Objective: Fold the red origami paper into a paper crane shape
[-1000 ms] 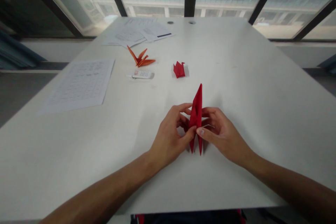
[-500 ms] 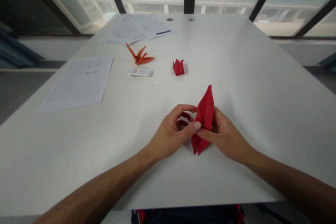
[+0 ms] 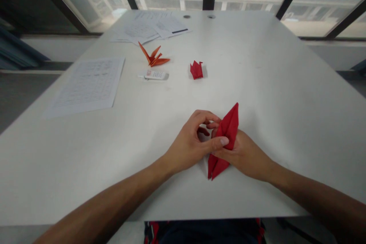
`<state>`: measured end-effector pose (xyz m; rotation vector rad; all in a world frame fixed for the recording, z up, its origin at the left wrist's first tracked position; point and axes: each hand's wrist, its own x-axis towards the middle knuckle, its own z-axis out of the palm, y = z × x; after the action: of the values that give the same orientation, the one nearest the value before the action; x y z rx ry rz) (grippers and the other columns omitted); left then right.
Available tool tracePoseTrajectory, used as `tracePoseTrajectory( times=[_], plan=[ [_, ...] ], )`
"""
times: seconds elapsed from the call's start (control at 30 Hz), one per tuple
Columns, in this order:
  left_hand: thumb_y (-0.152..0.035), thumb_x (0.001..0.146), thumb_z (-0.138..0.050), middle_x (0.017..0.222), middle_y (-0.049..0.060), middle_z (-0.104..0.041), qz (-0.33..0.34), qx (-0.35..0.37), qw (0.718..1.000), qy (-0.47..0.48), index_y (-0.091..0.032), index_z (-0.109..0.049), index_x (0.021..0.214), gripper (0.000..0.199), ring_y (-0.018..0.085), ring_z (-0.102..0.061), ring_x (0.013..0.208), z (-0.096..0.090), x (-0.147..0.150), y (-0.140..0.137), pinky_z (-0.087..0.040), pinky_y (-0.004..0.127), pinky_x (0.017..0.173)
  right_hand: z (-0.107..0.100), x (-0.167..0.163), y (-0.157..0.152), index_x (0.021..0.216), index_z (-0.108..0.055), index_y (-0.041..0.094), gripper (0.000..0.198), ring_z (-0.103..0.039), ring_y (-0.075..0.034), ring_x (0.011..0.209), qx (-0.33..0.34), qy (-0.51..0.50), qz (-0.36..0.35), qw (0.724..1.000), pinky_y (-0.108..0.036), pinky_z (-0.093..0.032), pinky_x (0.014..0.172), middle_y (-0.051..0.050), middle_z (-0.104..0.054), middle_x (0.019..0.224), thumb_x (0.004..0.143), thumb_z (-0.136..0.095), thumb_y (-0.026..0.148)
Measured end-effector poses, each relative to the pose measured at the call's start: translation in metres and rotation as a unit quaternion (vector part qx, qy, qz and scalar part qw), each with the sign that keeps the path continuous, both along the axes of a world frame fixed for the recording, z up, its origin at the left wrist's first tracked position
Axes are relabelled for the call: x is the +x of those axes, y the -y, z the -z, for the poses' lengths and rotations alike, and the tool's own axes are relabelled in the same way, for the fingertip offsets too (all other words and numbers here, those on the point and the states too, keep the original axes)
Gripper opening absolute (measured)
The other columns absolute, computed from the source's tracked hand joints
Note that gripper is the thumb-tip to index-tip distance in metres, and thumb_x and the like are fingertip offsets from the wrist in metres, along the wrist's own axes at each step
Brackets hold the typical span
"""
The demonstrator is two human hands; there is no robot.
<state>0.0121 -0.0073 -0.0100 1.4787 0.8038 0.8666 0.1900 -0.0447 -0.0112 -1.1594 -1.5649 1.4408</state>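
Observation:
A folded red origami paper (image 3: 230, 124), long and diamond-shaped, is held between both hands above the near part of the table. Its upper end is a single point and its lower end splits into two tips. My left hand (image 3: 197, 137) grips it from the left, thumb pressed on its front face and the fingers curled at its left edge. From the right, my right hand (image 3: 247, 154) is closed around it, thumb across the front of the lower half. The right fingers are mostly hidden behind the paper.
Farther back on the white table (image 3: 271, 103) sits a small red paper crane (image 3: 196, 70). Left of it are an orange paper crane (image 3: 154, 59) and a white glue tube (image 3: 154, 75). A printed sheet (image 3: 88, 85) lies at left, several papers (image 3: 143, 26) at the far edge.
The red paper has tilted, its upper point going right and slightly down. My left thumb has slid right across its face. The whole view has shifted slightly.

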Motion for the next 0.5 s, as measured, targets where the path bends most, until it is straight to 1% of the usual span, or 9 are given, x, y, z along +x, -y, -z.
tracePoseTrajectory(
  times=[0.07, 0.1, 0.13, 0.2, 0.3, 0.37, 0.5],
  plan=[
    [-0.022, 0.082, -0.080, 0.114, 0.005, -0.060, -0.019, 0.042, 0.999, -0.023, -0.021, -0.067, 0.093, 0.018, 0.018, -0.059, 0.094, -0.002, 0.000, 0.000, -0.049, 0.032, 0.083, 0.000, -0.002, 0.002, 0.112, -0.067, 0.025, 0.023, -0.070, -0.024, 0.096, -0.003, 0.008, -0.002, 1.000, -0.041, -0.058, 0.088, -0.003, -0.074, 0.108, 0.090, -0.073, 0.024],
    [-0.021, 0.084, -0.078, 0.112, 0.005, -0.061, -0.025, 0.046, 0.998, -0.019, -0.020, -0.066, 0.090, 0.013, 0.018, -0.059, 0.094, -0.003, 0.000, -0.001, -0.049, 0.033, 0.084, 0.000, -0.002, 0.002, 0.115, -0.066, 0.026, 0.028, -0.069, -0.024, 0.097, -0.009, -0.001, 0.005, 1.000, -0.041, -0.058, 0.088, -0.003, -0.073, 0.109, 0.088, -0.075, 0.024],
    [-0.021, 0.086, -0.075, 0.109, 0.005, -0.062, -0.027, 0.036, 0.999, -0.006, -0.020, -0.065, 0.089, 0.011, 0.018, -0.060, 0.093, -0.003, 0.000, -0.001, -0.050, 0.033, 0.084, 0.001, -0.001, 0.002, 0.118, -0.064, 0.026, 0.034, -0.069, -0.024, 0.098, -0.019, -0.019, 0.013, 1.000, -0.040, -0.058, 0.088, -0.004, -0.072, 0.111, 0.087, -0.077, 0.025],
    [-0.022, 0.089, -0.072, 0.100, 0.004, -0.065, -0.023, -0.009, 0.999, 0.035, -0.019, -0.063, 0.091, 0.010, 0.017, -0.061, 0.089, -0.004, -0.002, -0.003, -0.050, 0.032, 0.081, 0.001, 0.002, 0.001, 0.121, -0.060, 0.026, 0.040, -0.068, -0.022, 0.098, -0.044, -0.067, 0.027, 0.996, -0.037, -0.058, 0.086, -0.004, -0.070, 0.112, 0.086, -0.079, 0.029],
    [-0.026, 0.090, -0.072, 0.089, 0.002, -0.065, -0.012, -0.067, 0.994, 0.088, -0.017, -0.060, 0.090, 0.014, 0.015, -0.060, 0.080, -0.003, -0.004, -0.004, -0.050, 0.030, 0.076, 0.002, 0.008, -0.002, 0.115, -0.060, 0.024, 0.035, -0.066, -0.018, 0.092, -0.070, -0.103, 0.037, 0.992, -0.031, -0.056, 0.080, -0.003, -0.067, 0.105, 0.087, -0.079, 0.035],
    [-0.028, 0.091, -0.071, 0.086, 0.001, -0.063, -0.007, -0.080, 0.992, 0.102, -0.017, -0.059, 0.088, 0.017, 0.014, -0.058, 0.079, -0.001, -0.005, -0.005, -0.049, 0.030, 0.075, 0.002, 0.011, -0.004, 0.111, -0.060, 0.023, 0.034, -0.063, -0.017, 0.089, -0.075, -0.101, 0.043, 0.991, -0.029, -0.054, 0.077, -0.002, -0.066, 0.102, 0.086, -0.080, 0.035],
    [-0.031, 0.093, -0.071, 0.089, 0.002, -0.062, 0.009, -0.093, 0.989, 0.113, -0.017, -0.058, 0.089, 0.019, 0.015, -0.056, 0.083, 0.003, -0.007, -0.007, -0.049, 0.032, 0.081, -0.001, 0.013, -0.003, 0.110, -0.060, 0.023, 0.033, -0.060, -0.015, 0.087, -0.083, -0.107, 0.041, 0.990, -0.027, -0.050, 0.075, -0.001, -0.064, 0.099, 0.087, -0.080, 0.034]
  ],
)
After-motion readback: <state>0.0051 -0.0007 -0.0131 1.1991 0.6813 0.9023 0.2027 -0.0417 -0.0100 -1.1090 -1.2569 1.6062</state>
